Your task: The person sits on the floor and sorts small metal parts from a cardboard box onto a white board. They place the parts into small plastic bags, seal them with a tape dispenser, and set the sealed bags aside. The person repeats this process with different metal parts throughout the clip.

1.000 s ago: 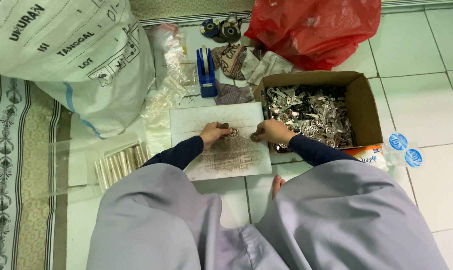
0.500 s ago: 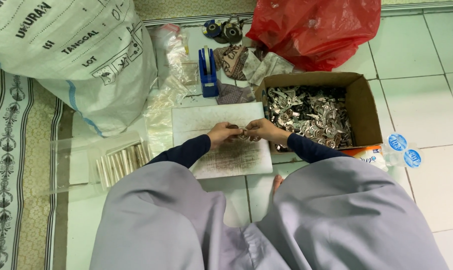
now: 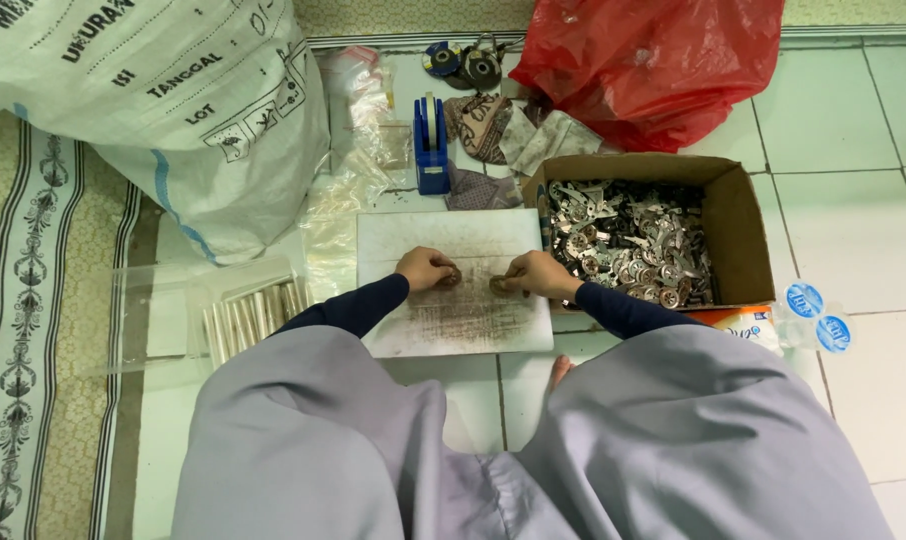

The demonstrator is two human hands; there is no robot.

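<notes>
At the centre of the frame, a small metal piece (image 3: 450, 277) is pinched in the left hand (image 3: 423, 268) and another (image 3: 500, 285), seemingly alike, in the right hand (image 3: 535, 274), both over the stained white board (image 3: 453, 325) on the floor. The cardboard box (image 3: 738, 215) at right is seen full of metal parts (image 3: 628, 240), so most of the work is judged left.

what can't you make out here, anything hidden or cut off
Head view only:
- Small part in the left hand: curled fingers cover it.
- Piece under the right hand: too small to identify.
- White sack: cut off by the top and left edges.
- Red bag: contents hidden by its plastic.
</notes>
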